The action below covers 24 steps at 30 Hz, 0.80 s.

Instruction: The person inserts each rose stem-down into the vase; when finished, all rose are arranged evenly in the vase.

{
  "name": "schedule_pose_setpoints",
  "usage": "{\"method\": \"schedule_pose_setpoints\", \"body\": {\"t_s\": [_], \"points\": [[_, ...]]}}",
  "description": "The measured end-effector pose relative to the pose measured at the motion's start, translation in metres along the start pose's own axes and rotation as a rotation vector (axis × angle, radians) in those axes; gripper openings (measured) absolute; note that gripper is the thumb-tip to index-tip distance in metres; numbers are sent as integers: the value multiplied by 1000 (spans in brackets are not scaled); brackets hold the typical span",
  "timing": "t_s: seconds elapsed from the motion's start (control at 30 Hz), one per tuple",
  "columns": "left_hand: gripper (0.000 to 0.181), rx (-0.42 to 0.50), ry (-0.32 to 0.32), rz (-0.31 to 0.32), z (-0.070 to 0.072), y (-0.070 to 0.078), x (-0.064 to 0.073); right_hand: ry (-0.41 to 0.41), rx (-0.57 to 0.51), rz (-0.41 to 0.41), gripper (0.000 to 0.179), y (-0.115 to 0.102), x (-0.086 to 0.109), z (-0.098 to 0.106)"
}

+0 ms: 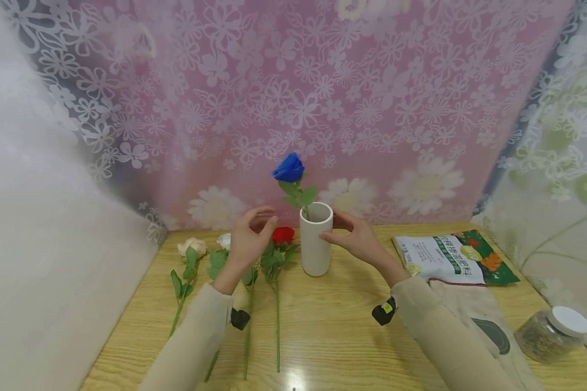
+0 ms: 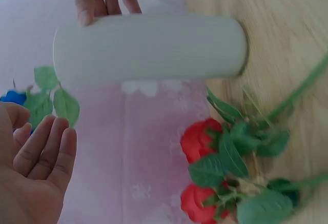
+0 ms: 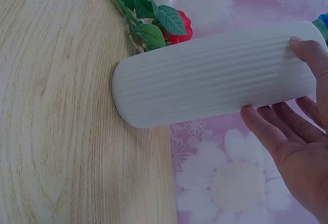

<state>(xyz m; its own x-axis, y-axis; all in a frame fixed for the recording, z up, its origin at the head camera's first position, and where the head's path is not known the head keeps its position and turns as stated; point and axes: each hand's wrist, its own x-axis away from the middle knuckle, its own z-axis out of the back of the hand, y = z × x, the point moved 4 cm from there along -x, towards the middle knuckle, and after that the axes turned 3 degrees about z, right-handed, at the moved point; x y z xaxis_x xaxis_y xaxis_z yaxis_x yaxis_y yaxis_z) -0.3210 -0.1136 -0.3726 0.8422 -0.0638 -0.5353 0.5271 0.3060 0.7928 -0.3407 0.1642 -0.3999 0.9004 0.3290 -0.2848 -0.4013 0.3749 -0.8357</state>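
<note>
The vase (image 1: 316,250) stands upright on the worktop (image 1: 342,336) between the two hands, its long axis vertical. The right hand (image 1: 359,239) grasps it near the rim, with the thumb in front. From its mouth rises the blue rose (image 1: 289,168), bloom upward, leaning toward the left fingers. The left hand (image 1: 248,239) is released, its fingers loosely curved, apart from the vase. To the right of the right fingers, a bag (image 1: 450,255) bears Chinese writing; 肥料 is readable.
</note>
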Motion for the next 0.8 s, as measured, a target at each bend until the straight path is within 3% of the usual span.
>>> {"method": "schedule_pose_setpoints", "body": {"t_s": [0.13,0.33,0.47,0.63,0.8], "points": [[26,-3,53,50,31,-15,12,0,4,5,72,-1,0,0],[28,-1,94,174,82,-43,33,-5,-4,16,73,-1,0,0],[31,-7,125,265,113,-53,50,-5,-9,9,73,-2,0,0],[34,-42,140,313,144,-61,71,-1,-12,-1,73,-2,0,0],[36,5,145,348,167,-78,87,-1,-3,-3,73,0,0,0]]}}
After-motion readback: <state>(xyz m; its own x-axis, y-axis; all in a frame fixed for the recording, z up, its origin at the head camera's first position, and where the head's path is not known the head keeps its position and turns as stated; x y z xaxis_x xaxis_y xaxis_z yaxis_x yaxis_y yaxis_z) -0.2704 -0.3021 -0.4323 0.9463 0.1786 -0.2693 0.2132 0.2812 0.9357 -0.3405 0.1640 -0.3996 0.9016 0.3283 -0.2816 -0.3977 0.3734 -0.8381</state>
